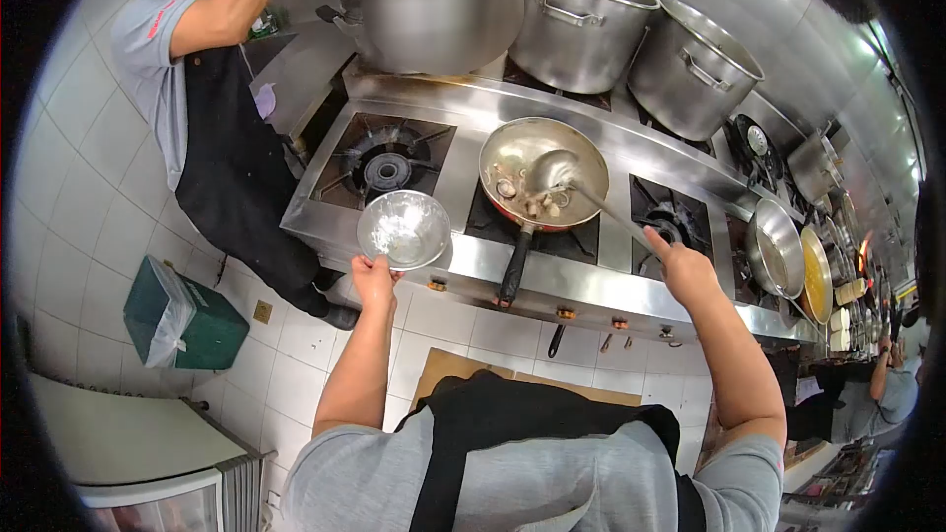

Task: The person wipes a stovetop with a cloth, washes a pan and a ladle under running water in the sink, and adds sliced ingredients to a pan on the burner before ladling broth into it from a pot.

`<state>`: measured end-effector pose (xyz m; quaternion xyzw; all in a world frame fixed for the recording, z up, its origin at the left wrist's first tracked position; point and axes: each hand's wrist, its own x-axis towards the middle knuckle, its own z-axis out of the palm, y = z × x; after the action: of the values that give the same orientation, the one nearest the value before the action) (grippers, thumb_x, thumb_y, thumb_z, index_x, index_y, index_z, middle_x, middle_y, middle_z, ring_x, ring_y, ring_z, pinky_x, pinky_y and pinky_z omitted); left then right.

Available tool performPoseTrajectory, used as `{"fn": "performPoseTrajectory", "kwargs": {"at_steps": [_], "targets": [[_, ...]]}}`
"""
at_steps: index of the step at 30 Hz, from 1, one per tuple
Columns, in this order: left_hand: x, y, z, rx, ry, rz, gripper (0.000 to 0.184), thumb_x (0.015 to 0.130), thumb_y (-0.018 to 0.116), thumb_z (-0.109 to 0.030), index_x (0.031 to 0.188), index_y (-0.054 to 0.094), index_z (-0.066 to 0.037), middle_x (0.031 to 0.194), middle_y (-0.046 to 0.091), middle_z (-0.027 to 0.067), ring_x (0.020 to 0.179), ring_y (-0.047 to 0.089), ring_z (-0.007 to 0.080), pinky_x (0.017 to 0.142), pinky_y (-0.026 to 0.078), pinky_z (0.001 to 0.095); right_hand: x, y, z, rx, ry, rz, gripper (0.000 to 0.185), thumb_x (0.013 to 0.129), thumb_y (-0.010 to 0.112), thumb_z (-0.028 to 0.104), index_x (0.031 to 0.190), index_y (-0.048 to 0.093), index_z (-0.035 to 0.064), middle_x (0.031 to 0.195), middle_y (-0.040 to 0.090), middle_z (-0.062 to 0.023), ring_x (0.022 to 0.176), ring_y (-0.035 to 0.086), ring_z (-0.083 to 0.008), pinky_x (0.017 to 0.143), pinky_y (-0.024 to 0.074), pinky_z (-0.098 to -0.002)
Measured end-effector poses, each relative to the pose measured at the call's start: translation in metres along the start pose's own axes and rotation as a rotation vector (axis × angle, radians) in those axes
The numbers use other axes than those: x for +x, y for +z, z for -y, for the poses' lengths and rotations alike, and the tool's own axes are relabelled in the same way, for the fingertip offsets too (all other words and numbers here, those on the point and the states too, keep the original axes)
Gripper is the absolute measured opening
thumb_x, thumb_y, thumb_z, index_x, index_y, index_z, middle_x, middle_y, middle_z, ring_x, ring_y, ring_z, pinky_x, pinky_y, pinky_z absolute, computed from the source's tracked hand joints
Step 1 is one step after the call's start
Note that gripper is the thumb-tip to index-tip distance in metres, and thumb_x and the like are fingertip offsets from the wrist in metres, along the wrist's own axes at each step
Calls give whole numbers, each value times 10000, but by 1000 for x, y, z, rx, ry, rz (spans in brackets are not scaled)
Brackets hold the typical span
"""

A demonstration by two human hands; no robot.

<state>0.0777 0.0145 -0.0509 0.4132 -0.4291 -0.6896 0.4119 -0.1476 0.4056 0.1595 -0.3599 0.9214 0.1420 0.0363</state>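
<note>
My left hand (373, 282) grips the rim of a metal bowl (403, 230), which has a whitish residue inside. The bowl is held above the stove's front edge, left of the frying pan. In my right hand (683, 267) is the handle of a ladle (554, 173), its head down inside the pan. The frying pan (501, 141) sits on the middle burner, its black handle pointing toward me. Small pieces of food (540, 205), perhaps seafood or mushroom, lie in the pan around the ladle's head.
Large stockpots (581, 25) line the back of the stove. A co-worker in a black apron (227, 128) stands at the left with an arm raised. A green bin (202, 320) is on the floor at left. Metal pans (777, 248) stand at right.
</note>
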Motion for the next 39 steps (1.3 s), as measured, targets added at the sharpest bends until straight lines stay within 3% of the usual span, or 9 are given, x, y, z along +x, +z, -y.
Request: {"fn": "performPoseTrajectory", "kwargs": {"at_steps": [4, 5, 7, 10, 20, 23, 25, 32, 39], "targets": [[-12, 2, -6, -31, -60, -10, 210, 773, 496, -7, 822, 312, -95, 647, 446, 68, 438, 468, 146, 434, 496, 307, 23, 76, -7, 572, 92, -54, 576, 785, 507, 114, 1334, 334, 115, 960, 615, -223, 807, 609, -348, 707, 485, -383], [-14, 4, -7, -39, -76, -7, 208, 774, 495, -7, 822, 313, -95, 651, 454, 73, 444, 474, 148, 435, 496, 307, 19, 94, 7, 809, 56, -122, 562, 789, 499, 101, 1326, 334, 64, 800, 621, -153, 610, 593, -256, 574, 489, -358], [-20, 6, -4, -75, -79, -2, 207, 776, 493, -6, 819, 312, -95, 654, 461, 79, 448, 475, 148, 438, 497, 305, -8, 28, 49, 1500, 356, 429, 566, 803, 489, 93, 1339, 313, 53, 659, 530, -60, 447, 480, -140, 418, 425, -305], [-31, 5, -6, -95, -72, 1, 206, 778, 489, -2, 815, 308, -95, 656, 471, 91, 453, 479, 150, 444, 497, 304, -30, -1, 51, 1878, 355, 520, 588, 818, 483, 86, 1368, 274, 84, 596, 436, -16, 374, 388, -84, 342, 343, -257], [-56, 2, -14, -57, -30, -59, 207, 773, 473, 0, 812, 299, -104, 655, 458, 80, 457, 469, 145, 458, 500, 309, -38, 12, 44, 1267, 81, 492, 593, 823, 515, 93, 1373, 298, 132, 581, 442, 0, 398, 401, -84, 370, 338, -244], [-70, 5, -23, -99, 8, -79, 202, 772, 467, -1, 812, 303, -111, 649, 459, 75, 452, 468, 145, 456, 496, 305, -4, 59, 21, 1042, -23, 171, 619, 798, 519, 92, 1373, 292, 124, 617, 495, -37, 412, 440, -104, 380, 367, -263], [-76, 7, -31, -104, 27, -83, 199, 772, 465, -1, 810, 305, -114, 647, 462, 74, 454, 471, 146, 457, 495, 303, 6, 55, 9, 983, 13, 58, 579, 783, 519, 114, 1319, 330, 3, 1177, 498, -275, 1076, 517, -348, 894, 404, -356], [-90, 21, -28, -110, 144, -77, 167, 770, 469, -4, 804, 337, -101, 701, 495, 79, 511, 499, 150, 493, 495, 311, 51, 82, 6, 487, -8, 70, 650, 778, 501, 113, 1375, 251, 166, 899, 597, -246, 844, 581, -386, 759, 451, -458], [-103, 33, -37, -54, 147, -120, 157, 769, 472, -14, 804, 339, -88, 684, 476, 68, 512, 490, 146, 505, 498, 315, 21, 55, -59, 584, -134, 117, 625, 762, 517, 115, 1351, 319, 182, 945, 591, -259, 859, 588, -382, 777, 464, -421]]}}
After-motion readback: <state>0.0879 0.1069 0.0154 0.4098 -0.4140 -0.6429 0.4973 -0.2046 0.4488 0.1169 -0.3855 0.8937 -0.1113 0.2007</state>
